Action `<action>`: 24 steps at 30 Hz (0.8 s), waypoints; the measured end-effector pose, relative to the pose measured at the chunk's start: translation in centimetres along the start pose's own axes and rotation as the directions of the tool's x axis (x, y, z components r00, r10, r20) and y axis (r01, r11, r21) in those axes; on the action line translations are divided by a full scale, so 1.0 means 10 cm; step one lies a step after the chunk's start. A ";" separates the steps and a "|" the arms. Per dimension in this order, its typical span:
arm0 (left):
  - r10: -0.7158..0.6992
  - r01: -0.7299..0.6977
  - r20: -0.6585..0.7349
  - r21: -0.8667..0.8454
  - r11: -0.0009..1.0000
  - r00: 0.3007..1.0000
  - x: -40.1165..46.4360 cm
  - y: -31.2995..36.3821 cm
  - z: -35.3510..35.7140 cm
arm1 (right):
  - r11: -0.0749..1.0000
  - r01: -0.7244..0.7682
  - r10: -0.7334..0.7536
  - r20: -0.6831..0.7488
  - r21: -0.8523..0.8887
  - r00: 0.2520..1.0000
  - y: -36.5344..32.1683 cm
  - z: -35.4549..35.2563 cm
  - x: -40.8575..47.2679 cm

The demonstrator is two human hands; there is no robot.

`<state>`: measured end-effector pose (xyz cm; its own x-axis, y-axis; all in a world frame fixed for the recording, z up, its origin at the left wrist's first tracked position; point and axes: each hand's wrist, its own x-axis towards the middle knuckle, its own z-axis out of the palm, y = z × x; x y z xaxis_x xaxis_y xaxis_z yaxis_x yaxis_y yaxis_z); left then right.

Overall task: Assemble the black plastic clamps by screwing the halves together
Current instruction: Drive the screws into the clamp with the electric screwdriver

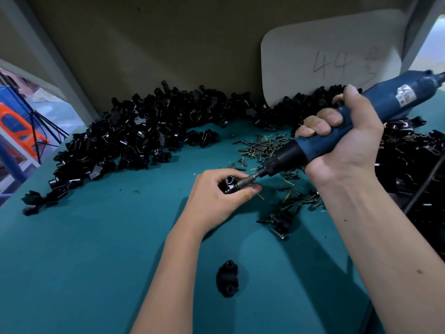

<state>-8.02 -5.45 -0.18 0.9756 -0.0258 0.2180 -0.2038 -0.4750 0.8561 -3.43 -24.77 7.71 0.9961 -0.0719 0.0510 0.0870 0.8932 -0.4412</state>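
A: Two hands at work. Left hand (pixel 218 194) curls round a black clamp (pixel 231 185) just above the green table (pixel 96 249), thumb along the near side, fingers wrapped behind. One open screw hole faces up at the far end.

B: And the right?

A: Right hand (pixel 342 141) wraps fully round the blue electric screwdriver (pixel 361 116), all fingers closed on the barrel. Its bit (pixel 250 179) runs down and left, tip meeting the clamp just beside the left thumb.

B: Risks?

A: First, that thumb. It lies touching or nearly touching the bit shaft; a slip off the screw head could send the tip into it. Cannot see the screw itself, hidden by bit and fingers.

B: Alignment?

A: Driver comes in at a slant. If the bit isn't square with the hole, my guess is cross-threading or a stripped head in plastic. Clamp is held in the air, not braced on the table, so torque may twist it in the grip and shift the halves apart.

B: Anything around them?

A: Loose screws (pixel 262 145) scattered near the driver's nose, more by the right wrist. Big heap of clamp parts (pixel 134 131) along the back. One clamp piece (pixel 227 278) lies alone near the front edge, between the forearms; an elbow could sweep it off. Driver's cord (pixel 423 186) trails at right over the parts and could snag.
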 end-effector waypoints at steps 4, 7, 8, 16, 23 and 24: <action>-0.005 0.005 -0.030 0.005 1.000 1.000 0.00 -0.01 0.03 | 0.999 -0.038 0.038 -0.050 -0.001 0.998 0.00 -0.02 0.02; -0.039 0.037 0.021 0.064 0.997 0.999 0.00 0.00 0.07 | 0.999 -0.043 0.043 -0.058 0.001 0.997 0.01 -0.03 0.03; -0.041 0.037 0.035 0.095 0.995 0.999 0.00 0.01 0.09 | 0.999 -0.045 0.045 -0.049 -0.011 0.998 0.01 -0.03 0.03; -0.032 0.044 -0.059 0.196 0.980 0.998 0.02 -0.01 0.15 | 0.999 -0.033 0.031 -0.036 -0.041 0.999 0.04 -0.03 0.02; -0.059 0.079 -0.079 0.282 0.956 0.995 0.04 0.00 0.16 | 0.995 0.023 -0.024 -0.015 -0.098 1.000 0.04 0.01 0.00; -0.066 0.089 -0.092 0.283 0.955 0.994 0.03 0.00 0.16 | 0.994 0.027 -0.029 -0.014 -0.101 0.999 0.04 0.02 0.00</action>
<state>-7.57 -6.89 -0.85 0.9753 0.0862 0.2032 -0.0845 -0.7048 0.7043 -3.38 -24.29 7.75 0.9933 -0.1034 0.0513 0.1149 0.8414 -0.5281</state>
